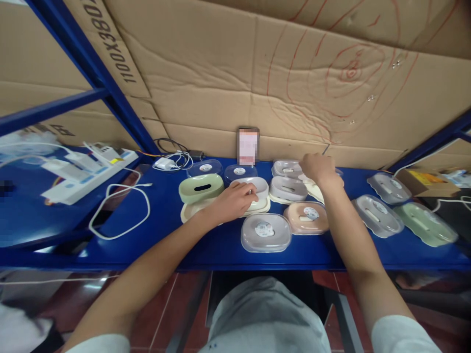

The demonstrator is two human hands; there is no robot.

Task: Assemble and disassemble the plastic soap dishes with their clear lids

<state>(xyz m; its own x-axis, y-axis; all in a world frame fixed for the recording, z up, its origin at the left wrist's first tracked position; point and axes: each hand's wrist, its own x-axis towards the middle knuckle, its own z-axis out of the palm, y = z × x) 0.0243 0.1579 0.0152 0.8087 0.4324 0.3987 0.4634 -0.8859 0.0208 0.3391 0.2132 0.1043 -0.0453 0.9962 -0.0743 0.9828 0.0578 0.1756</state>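
My left hand (pixel 235 198) reaches over a light grey oval soap dish (pixel 260 186), its fingers curled on the dish's near side. Below that dish lie cream oval pieces (pixel 263 205). A green slotted soap dish (pixel 203 188) stands just left of it. My right hand (pixel 319 168) is closed further back on the right, above a cream piece (pixel 314 190); what its fingers hold is hidden. Between the hands sits a grey slotted dish (pixel 288 188), with a clear-lidded one (pixel 286 169) behind it. Two clear lids (pixel 241 172) with round labels lie at the back.
Nearer me are a lidded grey dish (pixel 265 233) and a lidded peach dish (pixel 307 218). Several lidded dishes (pixel 379 215) lie at right. A phone (pixel 248 146) leans on the cardboard wall (pixel 206 73). A power strip (pixel 91 176) and white cable (pixel 147 206) lie at left.
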